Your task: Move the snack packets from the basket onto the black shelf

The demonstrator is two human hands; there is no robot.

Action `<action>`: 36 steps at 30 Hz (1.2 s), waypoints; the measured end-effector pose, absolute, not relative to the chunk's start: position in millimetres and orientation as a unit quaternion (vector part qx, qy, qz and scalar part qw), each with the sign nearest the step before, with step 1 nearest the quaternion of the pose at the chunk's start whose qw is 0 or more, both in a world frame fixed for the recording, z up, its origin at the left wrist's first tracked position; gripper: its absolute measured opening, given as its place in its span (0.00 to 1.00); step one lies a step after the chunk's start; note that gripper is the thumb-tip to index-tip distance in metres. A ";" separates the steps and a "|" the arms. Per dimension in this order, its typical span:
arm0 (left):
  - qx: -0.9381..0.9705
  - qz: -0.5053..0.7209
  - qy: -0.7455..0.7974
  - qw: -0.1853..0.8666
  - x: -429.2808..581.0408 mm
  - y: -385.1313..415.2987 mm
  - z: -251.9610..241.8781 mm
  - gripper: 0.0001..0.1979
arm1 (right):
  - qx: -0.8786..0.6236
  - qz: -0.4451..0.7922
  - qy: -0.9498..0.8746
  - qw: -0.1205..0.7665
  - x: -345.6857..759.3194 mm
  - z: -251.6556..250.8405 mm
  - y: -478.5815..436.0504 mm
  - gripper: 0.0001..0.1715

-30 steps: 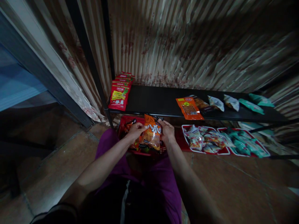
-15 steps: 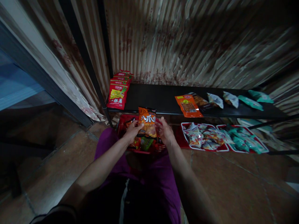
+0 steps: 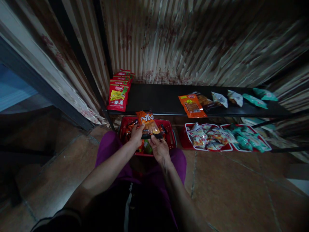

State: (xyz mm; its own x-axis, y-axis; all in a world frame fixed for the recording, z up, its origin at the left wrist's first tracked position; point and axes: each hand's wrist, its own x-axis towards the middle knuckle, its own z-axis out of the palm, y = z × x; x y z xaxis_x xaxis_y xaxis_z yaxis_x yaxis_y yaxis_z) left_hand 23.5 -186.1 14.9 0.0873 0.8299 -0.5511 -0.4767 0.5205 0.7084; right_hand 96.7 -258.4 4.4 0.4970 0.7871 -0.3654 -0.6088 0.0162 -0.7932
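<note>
An orange snack bag point(image 3: 149, 123) with white lettering is held tilted above a red plastic basket point(image 3: 173, 138). My left hand point(image 3: 138, 134) grips its left side, thumb on the front. At the bag's lower right edge, my right hand point(image 3: 159, 146) pinches it between thumb and fingers. Under the bag, the basket holds several more small packets, among them a green packet point(image 3: 147, 147). The fingers behind the bag are partly hidden.
Red snack packets point(image 3: 118, 93) lie overlapping at the left of the black shelf point(image 3: 154, 98). Farther right are an orange packet point(image 3: 192, 105), silvery bags point(image 3: 235, 97) and teal bags point(image 3: 255, 100). Below stand two more baskets, one with white packets point(image 3: 205, 138), one with teal packets point(image 3: 251, 139).
My right hand has moved from the bag's right side down to its lower edge and closed on it. The bag has tilted, and the whole view has shifted slightly.
</note>
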 end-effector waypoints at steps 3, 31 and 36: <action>0.155 0.424 0.466 0.761 17.6 -185.2 14.6 0.11 | -0.529 0.453 -0.150 0.702 96.1 7.2 -262.4 0.16; 0.193 0.490 0.438 0.728 11.9 -169.4 19.9 0.23 | -0.577 0.408 -0.194 0.680 90.9 3.6 -277.1 0.20; 0.156 0.483 0.454 0.732 13.2 -167.8 19.3 0.18 | -0.581 0.411 -0.165 0.683 95.6 6.7 -274.9 0.13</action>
